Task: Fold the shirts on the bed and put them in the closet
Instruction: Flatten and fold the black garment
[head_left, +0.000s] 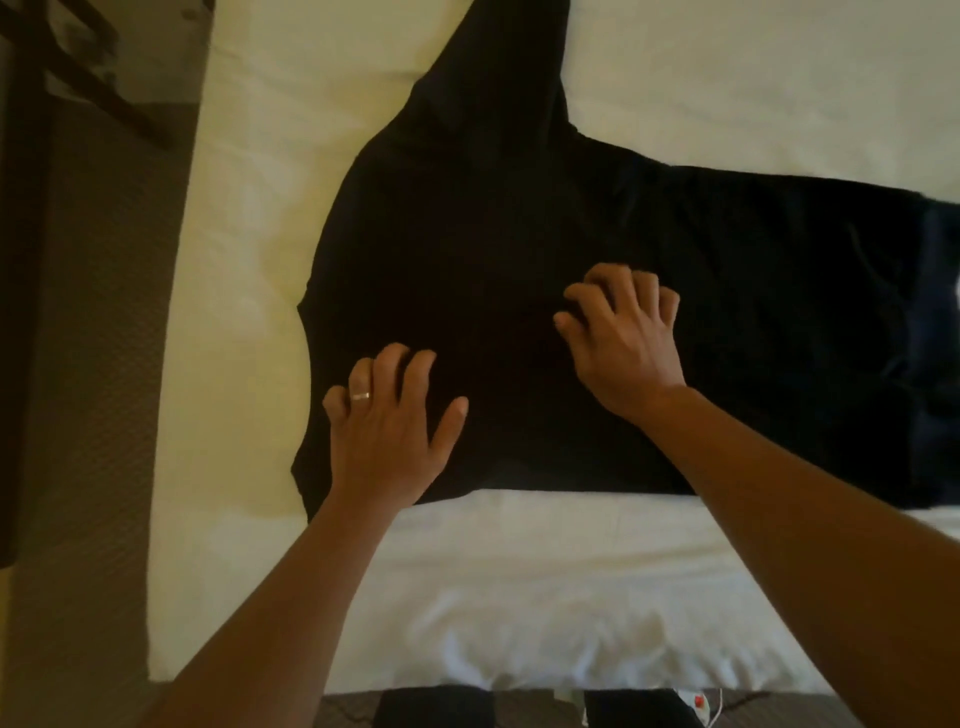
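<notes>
A black shirt (519, 249) lies spread flat on the white bed (519, 571), one sleeve reaching up toward the top of the view and its body stretching to the right. My left hand (387, 421), with a ring on one finger, rests on the shirt near its lower left edge, fingers spread and bent. My right hand (618, 338) lies on the middle of the shirt with its fingertips curled into the cloth; whether it pinches any fabric is not clear. A darker blue garment (935, 364) lies at the shirt's right end.
The bed's left edge runs down the left side, with brown carpet (98, 364) beyond it. Dark wooden furniture (31, 104) stands at the top left. Dark shapes and a small white item with a red spot (696, 704) show below the bed's near edge.
</notes>
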